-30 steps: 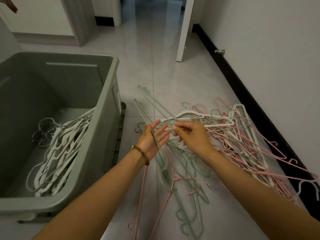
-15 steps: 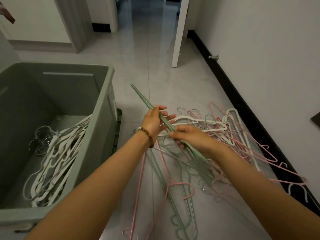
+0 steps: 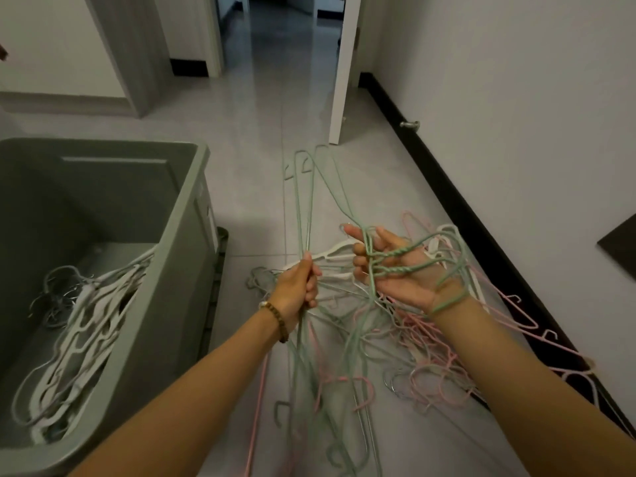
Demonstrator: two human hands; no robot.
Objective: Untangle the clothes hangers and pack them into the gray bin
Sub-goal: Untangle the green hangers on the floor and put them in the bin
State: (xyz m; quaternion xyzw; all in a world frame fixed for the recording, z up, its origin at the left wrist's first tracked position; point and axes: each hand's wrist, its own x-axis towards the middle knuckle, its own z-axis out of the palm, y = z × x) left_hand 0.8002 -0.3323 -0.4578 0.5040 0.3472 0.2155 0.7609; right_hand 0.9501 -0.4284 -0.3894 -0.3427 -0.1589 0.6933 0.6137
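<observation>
A few green wire hangers (image 3: pixel 304 201) are lifted above the floor, pointing away from me. My left hand (image 3: pixel 297 287) grips their long bars in a fist. My right hand (image 3: pixel 395 266) is turned palm up, fingers curled around the twisted green necks, with hooks looping over my wrist. Below lies a tangled pile of pink, green and white hangers (image 3: pixel 406 342) on the tiled floor. The gray bin (image 3: pixel 179 270) stands at the left, with several white hangers (image 3: pixel 86 325) lying inside it.
A white wall with a black baseboard (image 3: pixel 444 173) runs along the right, close to the pile. An open white door (image 3: pixel 344 70) and a hallway lie straight ahead. A door stopper (image 3: pixel 409 124) sticks out of the baseboard.
Both hands have raised the green hangers higher and pulled them apart. My right hand has turned palm up with the necks in it, and my left has slid down the bars.
</observation>
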